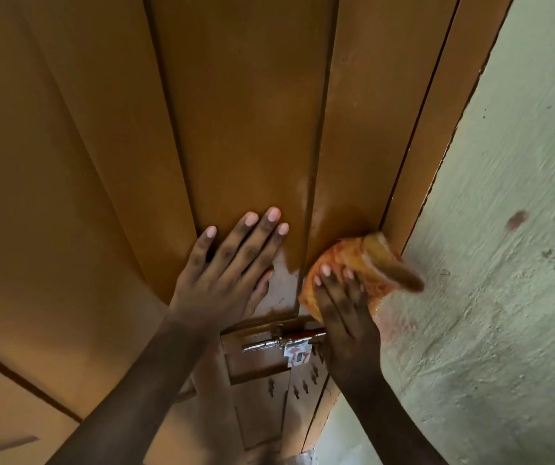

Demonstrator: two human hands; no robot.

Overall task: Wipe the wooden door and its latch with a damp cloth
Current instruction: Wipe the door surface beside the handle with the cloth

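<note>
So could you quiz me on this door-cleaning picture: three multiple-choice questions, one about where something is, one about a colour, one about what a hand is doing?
1. Where is the cloth pressed?
A. on the door near its right edge, above the latch
B. on the latch
C. on the wall

2. What colour is the cloth?
A. blue
B. orange-yellow
C. white

3. How is the left hand placed?
A. curled round the latch
B. hanging at the side
C. flat on the door, fingers spread

Answers:
1 A: the right hand holds the cloth against the door beside the frame, with the latch lower down.
2 B: it shows orange with yellow.
3 C: the straight fingers lie on the panel.
</note>
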